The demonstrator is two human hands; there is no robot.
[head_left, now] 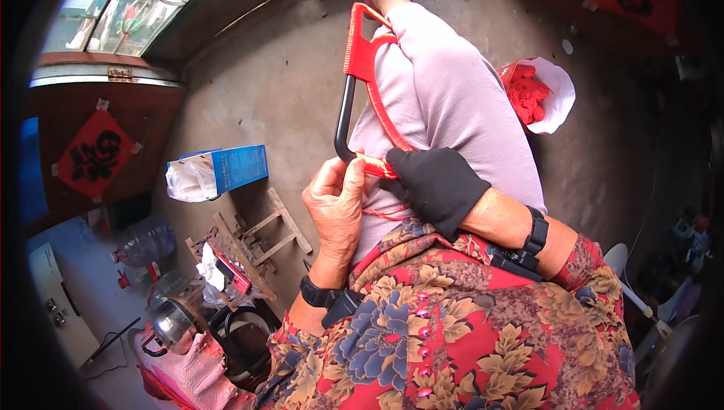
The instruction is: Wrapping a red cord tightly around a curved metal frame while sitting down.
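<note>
Across my thighs lies a bent black tube frame (344, 116), partly covered in red cord wrapping (387, 120) with a red block at its upper end. My bare left hand (335, 203) pinches thumb and fingers together at the frame's lower bend, on the red-wrapped part. My right hand (437, 188), in a black glove, closes round the same red-wrapped stretch just to the right. Its fingertips are mostly hidden by the glove and the frame. A thin loose red cord (386, 215) trails over my lap below both hands.
On the floor to the right stands a white container (559, 99) holding a heap of red yarn (528, 93). At left are a blue box (240, 167) with a white plastic bag, a small wooden stool (280, 227), a metal kettle (173, 325) and a clear plastic jug (147, 242).
</note>
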